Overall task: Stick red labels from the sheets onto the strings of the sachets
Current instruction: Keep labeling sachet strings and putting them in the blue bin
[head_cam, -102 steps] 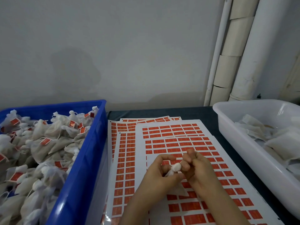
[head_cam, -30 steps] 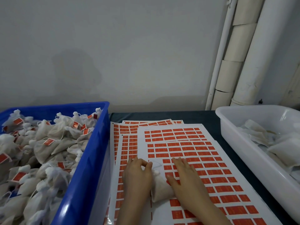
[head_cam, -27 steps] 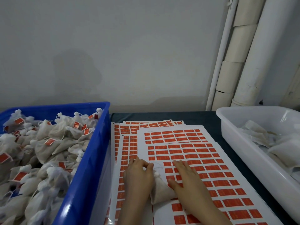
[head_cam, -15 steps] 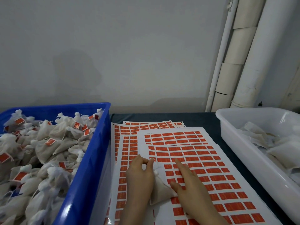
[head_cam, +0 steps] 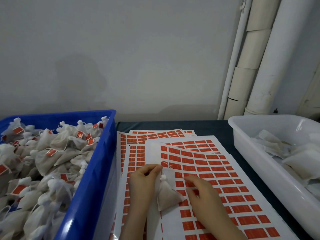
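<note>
Red labels (head_cam: 232, 199) in rows on white sheets (head_cam: 171, 226): where is the sachet in this one? (Desk)

Lower centre of the frame. One pale sachet (head_cam: 167, 196) lies on the top sheet, its tied neck pointing up the frame, between the person's two hands. (Photographer)

And the hands? (Desk)

The left hand (head_cam: 145, 181) sits just left of the sachet. Its grip is a closed pinch, thumb and forefinger tips together on the string (head_cam: 167, 164) just above the neck. A short loop of string shows past the fingertips, lying on the labels. The right hand (head_cam: 203, 196) is just right of the sachet, forefinger stretched out with its tip on a red label, the other fingers curled under. Whether that grip has hold of a label, I cannot tell. (Photographer)

What frames it? (Desk)

At the left edge, a blue crate (head_cam: 97, 179) heaped with tagged sachets (head_cam: 57, 153), each with a red label on its string. At the right edge, a white tub (head_cam: 251, 153) holding plain sachets (head_cam: 297, 160) lying flat. More sheets fan out beneath the top one on the dark bench (head_cam: 207, 126), which runs back to a grey wall (head_cam: 138, 49). White pipes (head_cam: 259, 66) climb the upper right corner. (Photographer)
</note>
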`<state>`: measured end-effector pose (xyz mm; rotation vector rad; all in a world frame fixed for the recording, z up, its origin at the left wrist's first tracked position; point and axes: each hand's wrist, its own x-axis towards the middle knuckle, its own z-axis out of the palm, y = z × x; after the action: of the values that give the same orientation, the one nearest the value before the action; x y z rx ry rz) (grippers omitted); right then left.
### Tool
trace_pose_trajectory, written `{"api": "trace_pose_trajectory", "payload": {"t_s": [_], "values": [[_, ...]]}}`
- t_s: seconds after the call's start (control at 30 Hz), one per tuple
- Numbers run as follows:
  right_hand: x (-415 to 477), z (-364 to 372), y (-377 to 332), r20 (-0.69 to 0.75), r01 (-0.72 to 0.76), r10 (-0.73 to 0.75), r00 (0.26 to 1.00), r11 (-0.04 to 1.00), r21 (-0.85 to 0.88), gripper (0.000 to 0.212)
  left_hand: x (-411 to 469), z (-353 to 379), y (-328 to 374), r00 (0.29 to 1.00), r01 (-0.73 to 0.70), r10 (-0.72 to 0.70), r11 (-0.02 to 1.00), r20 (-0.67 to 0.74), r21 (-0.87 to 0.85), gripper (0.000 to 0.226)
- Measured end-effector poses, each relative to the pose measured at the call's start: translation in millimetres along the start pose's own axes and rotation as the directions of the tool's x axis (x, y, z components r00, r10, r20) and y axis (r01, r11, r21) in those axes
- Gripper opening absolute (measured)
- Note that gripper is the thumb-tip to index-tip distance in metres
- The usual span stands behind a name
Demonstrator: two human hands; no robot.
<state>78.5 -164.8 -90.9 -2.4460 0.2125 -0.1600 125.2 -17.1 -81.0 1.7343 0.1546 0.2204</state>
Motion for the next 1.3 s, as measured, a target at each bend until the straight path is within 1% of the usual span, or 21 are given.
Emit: {"api": "trace_pose_trajectory", "payload": {"t_s": [0.1,0.2,0.27,0.33,0.43,0.5,0.6,0.8,1.1,1.3], "values": [[7.2,-1.2,-6.3,-0.013,0.038,-0.039,0.999,0.999,-0.035,0.032,0.2,0.4,-0.1,1.000,-0.014,0.014,1.000,0.002,-0.020,0.021],[15.2,1.5,-17.3,-0.038,0.091,-0.091,0.995,0.996,0.014,0.030,-0.3,0.5,0.4,0.999,-0.054,0.054,0.998,-0.005,-0.035,0.021],[20.7,6.2,-25.4,-0.093,0.152,-0.147,0.985,0.987,0.050,0.029,-0.7,0.3,1.1,0.996,-0.088,0.087,0.995,-0.010,-0.050,0.022],[25.2,11.9,-33.1,-0.176,0.196,-0.178,0.968,0.976,0.090,0.029,-0.8,-0.5,1.4,0.995,-0.098,0.097,0.992,-0.019,-0.076,0.021],[27.9,21.7,-42.2,-0.272,0.214,-0.161,0.949,0.960,0.180,0.029,0.5,-2.6,1.5,0.996,-0.091,0.089,0.986,-0.015,-0.143,0.019],[26.4,28.0,-44.6,-0.302,0.223,-0.152,0.941,0.951,0.216,0.031,0.4,-3.1,1.3,0.996,-0.084,0.084,0.980,-0.008,-0.182,0.016],[22.7,33.2,-44.2,-0.323,0.225,-0.140,0.936,0.944,0.241,0.036,0.6,-3.1,0.5,0.998,-0.067,0.068,0.970,-0.005,-0.233,0.014],[22.1,32.7,-42.5,-0.362,0.253,-0.152,0.920,0.935,0.251,0.037,1.9,0.1,-1.1,0.994,-0.071,0.090,0.966,0.069,-0.247,0.012],[22.5,35.1,-41.3,-0.419,0.291,-0.175,0.891,0.928,0.233,0.029,1.1,1.3,-3.5,0.988,-0.130,0.143,0.970,0.049,-0.205,0.010],[21.6,33.4,-40.5,-0.403,0.306,-0.200,0.893,0.926,0.219,0.030,0.7,1.4,-4.1,0.987,-0.136,0.151,0.968,0.056,-0.209,0.011]]}}
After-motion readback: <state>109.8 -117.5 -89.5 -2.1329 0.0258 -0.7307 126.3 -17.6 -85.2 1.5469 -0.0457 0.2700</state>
